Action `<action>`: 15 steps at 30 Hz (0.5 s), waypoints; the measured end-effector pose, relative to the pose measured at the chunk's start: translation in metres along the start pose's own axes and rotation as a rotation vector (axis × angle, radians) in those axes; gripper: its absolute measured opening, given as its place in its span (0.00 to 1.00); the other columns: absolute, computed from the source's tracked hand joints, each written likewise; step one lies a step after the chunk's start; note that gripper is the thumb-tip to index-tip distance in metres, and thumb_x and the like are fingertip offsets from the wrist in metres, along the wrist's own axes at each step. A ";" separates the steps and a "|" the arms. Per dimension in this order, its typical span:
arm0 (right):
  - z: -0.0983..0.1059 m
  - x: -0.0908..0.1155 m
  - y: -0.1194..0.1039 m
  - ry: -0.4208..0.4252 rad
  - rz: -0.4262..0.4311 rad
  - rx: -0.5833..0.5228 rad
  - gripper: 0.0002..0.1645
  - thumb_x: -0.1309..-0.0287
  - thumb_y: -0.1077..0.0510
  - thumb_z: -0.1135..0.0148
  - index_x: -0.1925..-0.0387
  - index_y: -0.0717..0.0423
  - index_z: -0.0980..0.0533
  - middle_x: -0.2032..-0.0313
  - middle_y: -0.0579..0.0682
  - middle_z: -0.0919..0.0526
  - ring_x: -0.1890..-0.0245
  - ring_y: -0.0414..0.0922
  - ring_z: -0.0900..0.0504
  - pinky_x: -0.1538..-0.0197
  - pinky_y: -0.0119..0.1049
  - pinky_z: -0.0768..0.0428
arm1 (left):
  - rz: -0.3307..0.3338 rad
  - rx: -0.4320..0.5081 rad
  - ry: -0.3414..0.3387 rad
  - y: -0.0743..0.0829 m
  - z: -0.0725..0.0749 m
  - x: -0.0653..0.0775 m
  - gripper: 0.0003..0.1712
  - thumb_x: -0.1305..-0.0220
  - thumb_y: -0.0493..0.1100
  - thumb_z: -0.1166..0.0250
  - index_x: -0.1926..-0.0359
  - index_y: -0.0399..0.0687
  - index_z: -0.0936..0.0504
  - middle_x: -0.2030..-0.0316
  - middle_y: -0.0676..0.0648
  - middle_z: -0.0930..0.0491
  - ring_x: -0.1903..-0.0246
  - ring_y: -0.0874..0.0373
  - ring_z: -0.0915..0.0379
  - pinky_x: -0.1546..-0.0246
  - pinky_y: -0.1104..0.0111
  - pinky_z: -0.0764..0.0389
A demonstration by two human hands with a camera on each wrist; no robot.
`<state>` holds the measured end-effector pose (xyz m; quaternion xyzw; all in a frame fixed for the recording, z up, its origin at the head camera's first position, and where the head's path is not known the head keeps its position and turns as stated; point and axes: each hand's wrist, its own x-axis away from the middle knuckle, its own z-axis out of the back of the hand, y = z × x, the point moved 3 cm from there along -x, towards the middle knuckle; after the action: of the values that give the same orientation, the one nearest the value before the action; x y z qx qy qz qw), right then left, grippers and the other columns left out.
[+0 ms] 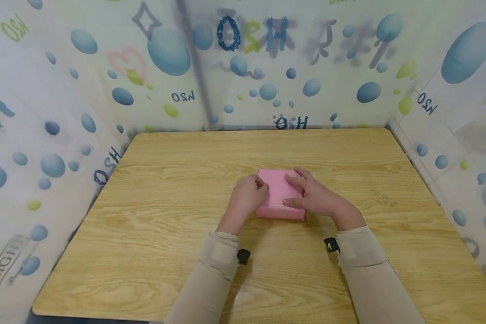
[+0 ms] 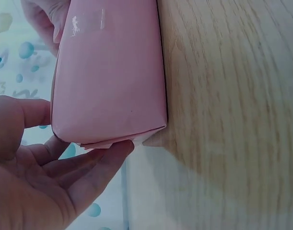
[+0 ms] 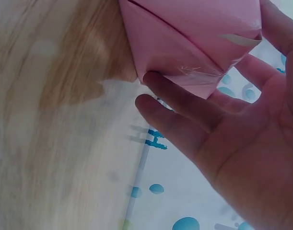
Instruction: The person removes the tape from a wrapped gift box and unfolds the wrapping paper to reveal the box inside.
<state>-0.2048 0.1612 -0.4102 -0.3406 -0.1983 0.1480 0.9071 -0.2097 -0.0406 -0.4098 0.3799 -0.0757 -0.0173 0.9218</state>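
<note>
A small box wrapped in pink paper [image 1: 276,189] lies on the wooden table, between the two hands. My left hand [image 1: 248,194] holds its left end; in the left wrist view the thumb is at the upper edge and the fingertips [image 2: 122,148] press the folded paper there. The right hand [image 1: 317,194] grips the right end, with thumb and a finger on top. In the right wrist view, other fingers [image 3: 180,98] touch the triangular end flap [image 3: 160,48], where shiny clear tape shows. Another piece of clear tape [image 2: 88,23] is on the box's front side.
The wood-grain table [image 1: 154,202] stretches out on all sides of the box. Behind it and at both sides hang white sheets [image 1: 235,81] printed with blue and green drops. Small dark cameras [image 1: 243,256] sit at the wrists, over beige sleeves [image 1: 210,279].
</note>
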 end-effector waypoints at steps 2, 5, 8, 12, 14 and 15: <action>0.000 0.000 0.001 0.007 -0.002 -0.010 0.51 0.30 0.42 0.31 0.16 0.51 0.44 0.14 0.61 0.63 0.16 0.70 0.56 0.20 0.72 0.47 | 0.001 0.038 -0.005 -0.003 0.000 0.000 0.11 0.23 0.46 0.39 0.58 0.43 0.17 0.72 0.48 0.23 0.75 0.58 0.29 0.74 0.69 0.29; 0.000 0.001 0.003 0.008 -0.022 -0.027 0.51 0.31 0.41 0.31 0.16 0.49 0.44 0.13 0.60 0.65 0.16 0.70 0.56 0.21 0.73 0.47 | -0.019 0.073 -0.011 -0.007 0.001 -0.001 0.11 0.22 0.46 0.40 0.57 0.43 0.18 0.74 0.50 0.27 0.78 0.60 0.34 0.76 0.69 0.32; 0.001 0.001 0.004 0.008 -0.037 -0.036 0.52 0.31 0.41 0.30 0.16 0.47 0.44 0.13 0.60 0.67 0.16 0.71 0.56 0.21 0.74 0.46 | -0.028 0.104 -0.013 -0.010 0.001 0.000 0.11 0.21 0.47 0.40 0.55 0.43 0.19 0.74 0.50 0.28 0.80 0.61 0.36 0.78 0.69 0.33; 0.001 0.000 0.006 0.016 -0.043 -0.037 0.52 0.32 0.39 0.30 0.16 0.45 0.43 0.13 0.59 0.66 0.16 0.70 0.56 0.21 0.75 0.46 | -0.014 0.153 -0.020 -0.014 0.002 0.001 0.12 0.21 0.47 0.41 0.54 0.43 0.19 0.71 0.49 0.26 0.79 0.61 0.35 0.78 0.69 0.32; 0.000 -0.001 0.008 0.016 -0.047 -0.041 0.52 0.32 0.38 0.30 0.16 0.44 0.43 0.13 0.58 0.66 0.16 0.69 0.56 0.21 0.75 0.46 | -0.008 0.169 -0.023 -0.016 0.002 0.001 0.12 0.21 0.47 0.41 0.53 0.43 0.19 0.70 0.47 0.24 0.78 0.61 0.34 0.77 0.70 0.32; 0.000 -0.001 0.008 0.015 -0.049 -0.044 0.53 0.33 0.38 0.30 0.16 0.44 0.43 0.13 0.58 0.65 0.16 0.69 0.55 0.21 0.75 0.46 | -0.005 0.176 -0.023 -0.017 0.002 0.001 0.12 0.21 0.47 0.41 0.53 0.43 0.19 0.68 0.47 0.23 0.77 0.61 0.33 0.77 0.70 0.31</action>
<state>-0.2067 0.1667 -0.4162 -0.3566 -0.2028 0.1186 0.9042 -0.2083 -0.0540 -0.4197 0.4593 -0.0864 -0.0173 0.8839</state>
